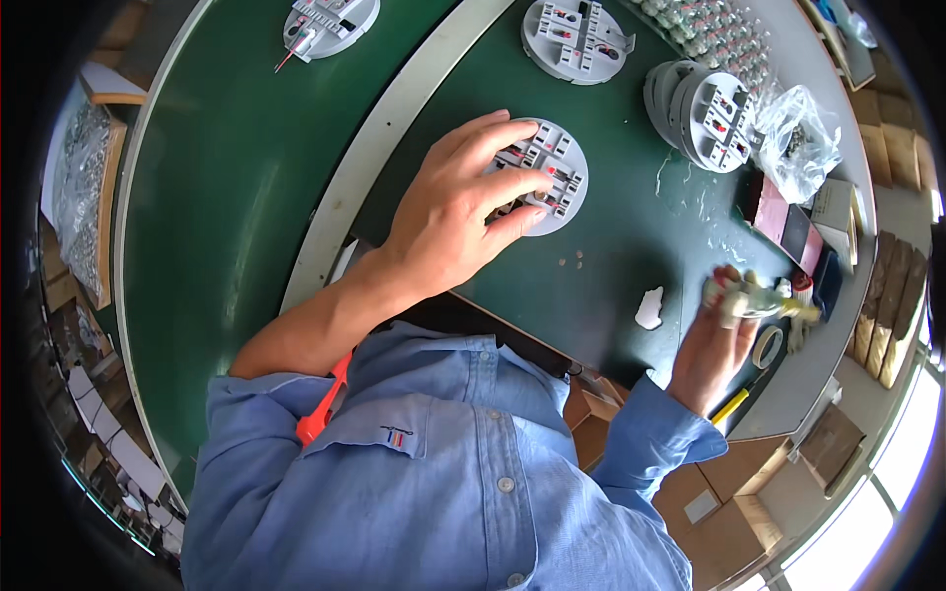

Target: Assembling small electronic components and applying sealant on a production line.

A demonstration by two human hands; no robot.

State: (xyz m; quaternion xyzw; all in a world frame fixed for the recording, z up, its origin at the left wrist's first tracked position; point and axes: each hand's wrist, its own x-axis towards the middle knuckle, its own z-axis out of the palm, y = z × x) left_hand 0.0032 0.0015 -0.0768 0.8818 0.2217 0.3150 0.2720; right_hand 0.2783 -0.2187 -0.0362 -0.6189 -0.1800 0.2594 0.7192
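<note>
My left hand lies over a round light-grey plastic base, which rests flat on the green mat. Its fingertips and thumb press on the top of the base, among white blocks, dark slots and bits of red wire; the palm side is hidden. To the right, away from the base, my right hand is raised over the table edge area. Finger covers show on some of its tips. Its fingers close on a pale green, yellow-ended tool, smeared by motion, whose exact kind I cannot make out.
Similar round bases stand in stacks at the far right and far middle; another base sits far left. A clear plastic bag, a white scrap, a tape roll and a yellow-handled tool lie rightward.
</note>
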